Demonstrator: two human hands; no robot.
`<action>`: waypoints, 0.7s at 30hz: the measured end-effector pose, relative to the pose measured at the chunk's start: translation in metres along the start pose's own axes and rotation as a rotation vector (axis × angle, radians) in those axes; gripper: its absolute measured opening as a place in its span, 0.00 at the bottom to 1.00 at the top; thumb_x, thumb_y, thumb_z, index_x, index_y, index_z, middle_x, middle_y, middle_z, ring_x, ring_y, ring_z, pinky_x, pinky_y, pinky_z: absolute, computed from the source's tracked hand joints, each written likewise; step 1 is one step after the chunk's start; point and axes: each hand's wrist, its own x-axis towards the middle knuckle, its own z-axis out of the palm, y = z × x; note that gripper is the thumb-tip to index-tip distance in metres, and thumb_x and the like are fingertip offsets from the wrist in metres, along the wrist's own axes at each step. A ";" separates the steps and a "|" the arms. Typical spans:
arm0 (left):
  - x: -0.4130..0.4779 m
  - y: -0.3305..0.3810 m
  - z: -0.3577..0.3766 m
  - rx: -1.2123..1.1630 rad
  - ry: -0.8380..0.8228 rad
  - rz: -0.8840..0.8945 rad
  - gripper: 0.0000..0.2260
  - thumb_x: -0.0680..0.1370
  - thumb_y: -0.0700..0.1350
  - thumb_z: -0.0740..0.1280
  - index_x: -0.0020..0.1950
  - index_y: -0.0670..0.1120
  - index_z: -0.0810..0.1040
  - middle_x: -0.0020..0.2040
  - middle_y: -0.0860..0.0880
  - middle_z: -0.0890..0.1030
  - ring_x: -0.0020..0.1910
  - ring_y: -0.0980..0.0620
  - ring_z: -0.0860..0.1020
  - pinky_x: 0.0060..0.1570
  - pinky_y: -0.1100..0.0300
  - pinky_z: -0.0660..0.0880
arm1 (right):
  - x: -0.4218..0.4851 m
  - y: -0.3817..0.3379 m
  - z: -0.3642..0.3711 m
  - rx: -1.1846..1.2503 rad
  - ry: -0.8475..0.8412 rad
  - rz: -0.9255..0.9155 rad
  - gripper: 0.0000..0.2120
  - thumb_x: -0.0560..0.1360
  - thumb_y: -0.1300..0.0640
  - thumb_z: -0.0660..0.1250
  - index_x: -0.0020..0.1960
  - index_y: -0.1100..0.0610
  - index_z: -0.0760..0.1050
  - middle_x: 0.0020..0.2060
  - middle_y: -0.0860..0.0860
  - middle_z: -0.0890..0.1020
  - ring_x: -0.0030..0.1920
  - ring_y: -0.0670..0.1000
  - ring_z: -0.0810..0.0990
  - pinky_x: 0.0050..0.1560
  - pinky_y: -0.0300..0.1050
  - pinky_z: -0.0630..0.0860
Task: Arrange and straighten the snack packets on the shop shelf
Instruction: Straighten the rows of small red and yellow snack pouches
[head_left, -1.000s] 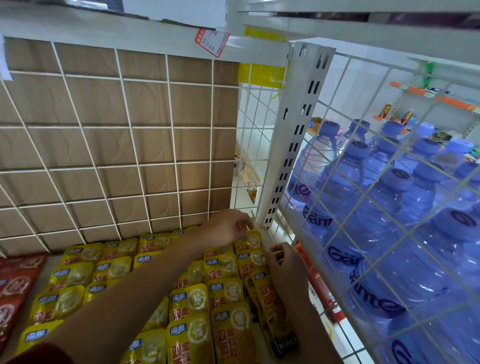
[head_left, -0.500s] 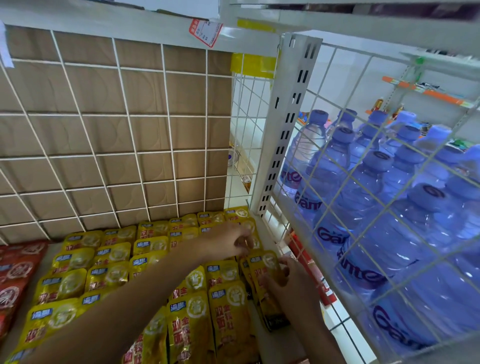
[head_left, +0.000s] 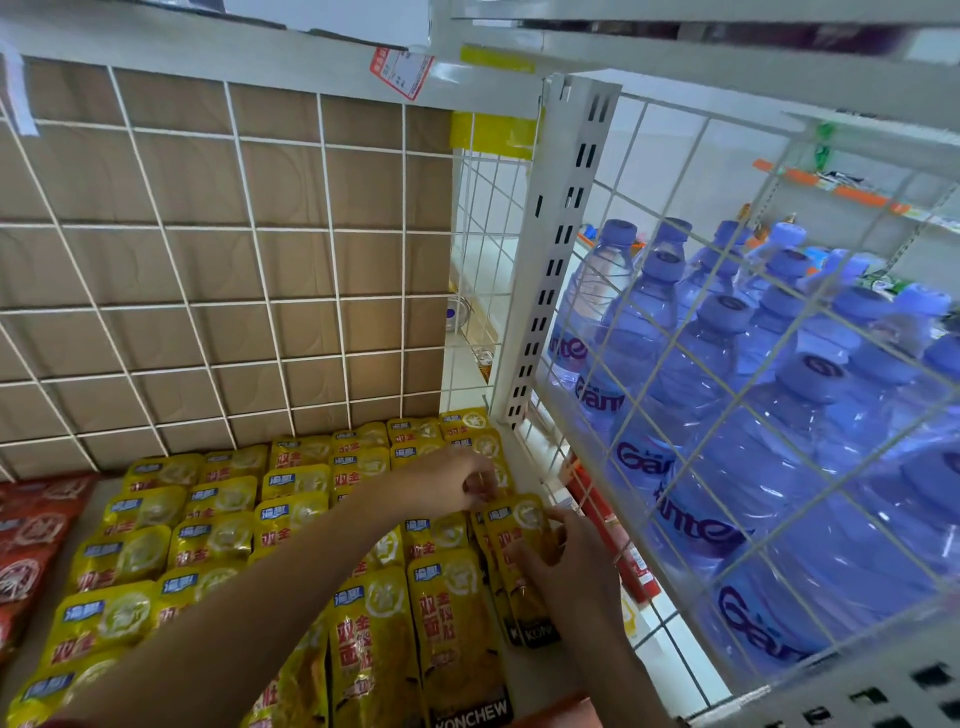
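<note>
Yellow snack packets (head_left: 218, 540) lie in rows on the shelf (head_left: 530, 675), lower centre of frame. At the rows' right end, the right hand (head_left: 566, 566) grips one packet (head_left: 524, 525) and the left hand (head_left: 447, 480) pinches its top edge. Bottled water (head_left: 727, 415) stands behind wire mesh at right.

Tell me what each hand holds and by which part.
The right hand grips the rightmost yellow packet by its right edge, midway up. The left hand seems to pinch its top left corner.
</note>
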 end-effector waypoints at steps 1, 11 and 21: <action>0.000 0.000 0.000 -0.008 0.000 -0.003 0.07 0.76 0.42 0.68 0.54 0.47 0.78 0.42 0.56 0.73 0.40 0.59 0.71 0.37 0.70 0.64 | 0.000 0.001 0.001 -0.012 -0.007 0.000 0.23 0.68 0.45 0.72 0.60 0.48 0.70 0.52 0.44 0.74 0.51 0.47 0.76 0.51 0.48 0.75; -0.003 0.001 0.001 -0.050 0.025 -0.030 0.07 0.77 0.38 0.64 0.52 0.46 0.78 0.42 0.54 0.75 0.38 0.61 0.72 0.35 0.71 0.66 | -0.003 0.004 -0.006 0.064 -0.061 -0.002 0.15 0.72 0.49 0.69 0.57 0.45 0.71 0.34 0.44 0.76 0.37 0.44 0.76 0.39 0.43 0.72; -0.004 -0.005 0.003 -0.071 0.038 -0.052 0.06 0.76 0.39 0.65 0.50 0.48 0.78 0.46 0.42 0.80 0.45 0.46 0.78 0.43 0.59 0.72 | -0.012 0.016 -0.013 0.036 -0.209 -0.055 0.11 0.72 0.50 0.69 0.54 0.44 0.75 0.32 0.42 0.75 0.36 0.40 0.75 0.36 0.37 0.69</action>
